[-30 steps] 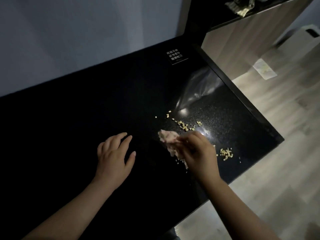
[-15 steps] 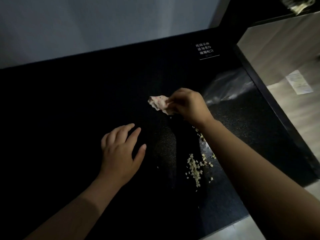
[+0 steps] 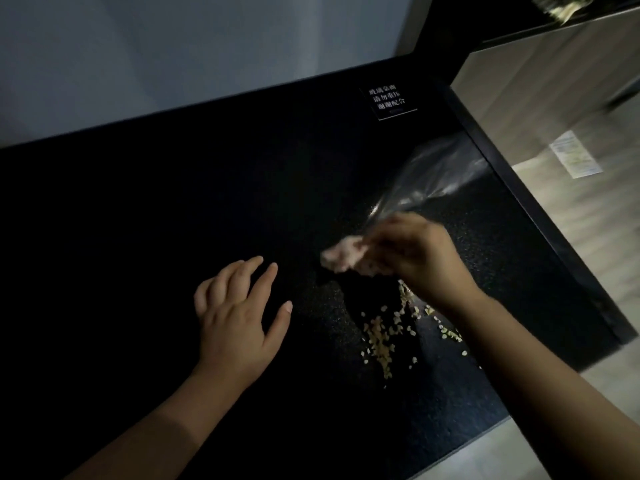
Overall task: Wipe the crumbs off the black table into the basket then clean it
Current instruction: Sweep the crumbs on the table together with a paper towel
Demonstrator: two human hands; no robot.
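My right hand [image 3: 420, 258] pinches a soft, crumpled pink cloth [image 3: 348, 258]; it is blurred. Pale, light, loose crumbs [image 3: 381, 337] scatter near the black speckled table's [image 3: 138, 237] near right edge. My left hand [image 3: 239, 317] rests flat, fingers spread. No basket visible.

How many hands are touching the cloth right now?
1. The right hand grips the pink cloth above the crumbs; the left hand lies open on the black table, apart from it.

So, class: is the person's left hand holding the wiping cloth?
No. The left hand lies flat and open on the black table, while the right hand grips the cloth.
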